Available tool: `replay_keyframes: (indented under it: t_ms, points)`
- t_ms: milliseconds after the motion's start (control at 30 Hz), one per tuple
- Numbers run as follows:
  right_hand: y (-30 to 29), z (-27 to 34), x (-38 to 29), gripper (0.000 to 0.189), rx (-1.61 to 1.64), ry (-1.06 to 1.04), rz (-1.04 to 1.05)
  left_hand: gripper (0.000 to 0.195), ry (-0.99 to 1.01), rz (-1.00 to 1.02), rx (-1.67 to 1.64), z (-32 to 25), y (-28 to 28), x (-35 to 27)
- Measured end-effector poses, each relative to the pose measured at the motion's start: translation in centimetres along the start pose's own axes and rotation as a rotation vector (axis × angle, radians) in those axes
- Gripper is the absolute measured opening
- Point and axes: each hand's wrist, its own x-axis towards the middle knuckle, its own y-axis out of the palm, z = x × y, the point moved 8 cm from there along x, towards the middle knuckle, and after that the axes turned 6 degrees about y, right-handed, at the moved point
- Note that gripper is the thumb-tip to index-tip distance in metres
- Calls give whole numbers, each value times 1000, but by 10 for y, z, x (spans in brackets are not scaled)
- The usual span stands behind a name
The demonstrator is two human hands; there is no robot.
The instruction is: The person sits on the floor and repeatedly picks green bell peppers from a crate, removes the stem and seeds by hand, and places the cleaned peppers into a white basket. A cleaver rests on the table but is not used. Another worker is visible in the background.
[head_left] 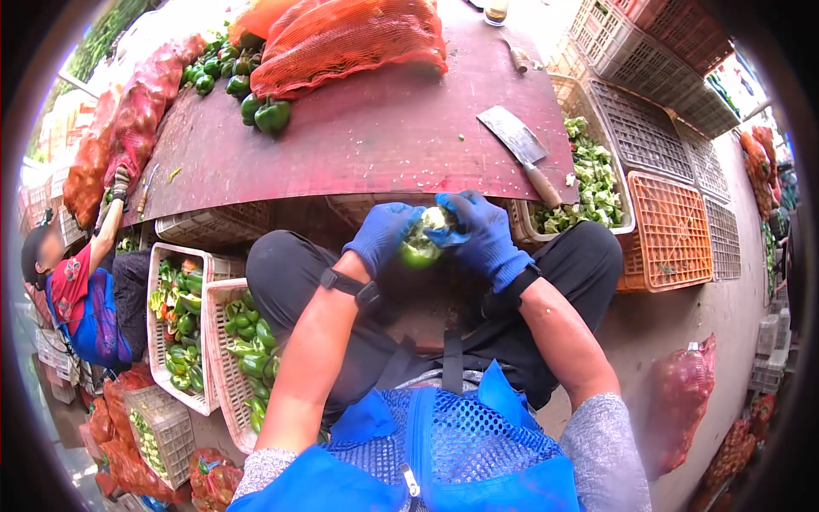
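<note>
Over my lap, just off the table's front edge, my left hand in a blue glove grips the left side of an opened green bell pepper, whose pale inside shows. The blue-gloved right hand is at the pepper's upper right, fingers curled around pale core material; what exactly lies between them is partly hidden. A cleaver lies on the red table to the right, its wooden handle over the front edge. Whole green peppers sit at the table's back left beside an orange mesh sack.
Crates of opened green peppers stand at my left. A crate of pale green cores stands right of the table, beside an orange crate. A co-worker sits at far left. A red mesh sack is on the floor at right.
</note>
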Motion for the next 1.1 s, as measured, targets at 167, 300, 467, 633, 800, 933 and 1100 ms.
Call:
replay_keyframes:
  t_ms: [167,300,467,633,800,933,1100]
  points:
    - [-65,-26,10,48,77,188,-242,25,-254,-116,-285,-6,-14,-7]
    - [-145,-71,43,49,277,259,-510,23,-313,-268,-485,-27,-33,-14]
    - [-242,-144,87,71,-550,604,-460,24,-148,-531,-435,-96,-122,-51]
    - [-227,-186,88,37,-456,207,-334,26,-125,-851,-161,-117,-222,-171]
    - [-205,-206,102,44,-318,275,-93,27,-360,-1145,-57,-55,-271,-336]
    - [-169,-198,114,42,-268,219,70,34,-575,-1223,337,-35,-256,-456]
    - [-149,-209,123,41,-260,227,184,41,-778,-1301,627,-6,-227,-556]
